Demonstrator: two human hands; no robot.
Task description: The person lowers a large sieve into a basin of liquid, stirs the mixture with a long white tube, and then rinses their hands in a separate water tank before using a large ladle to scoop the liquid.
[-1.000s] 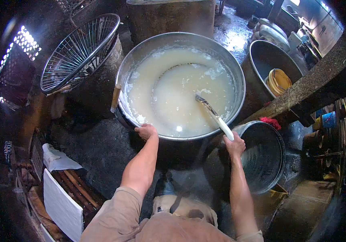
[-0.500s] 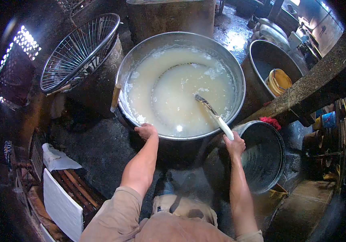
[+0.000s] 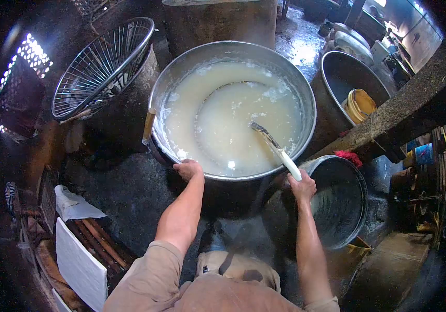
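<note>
A large metal pot [image 3: 308, 88] full of cloudy, pale liquid [image 3: 228, 119] with white curd-like bits stands in front of me. My left hand [image 3: 189, 169] grips the near left of its rim, with part of the fingers hidden. My right hand [image 3: 303, 187] is closed around the white handle [image 3: 288, 162] of a long-handled tool. Its dark shaft [image 3: 265, 136] slants over the near right rim into the liquid, so the submerged end cannot be seen. A curved dark line shows through the liquid. On the pot's left rim rests a short wooden handle [image 3: 149, 126].
A wire basket [image 3: 103, 67] sits on a drum at the left. To the right are an upright barrel holding a yellow bucket [image 3: 360, 105] and another metal barrel [image 3: 362, 208]. A thick beam [image 3: 410, 101] slants across the right. White cloth [image 3: 75, 204] lies at lower left.
</note>
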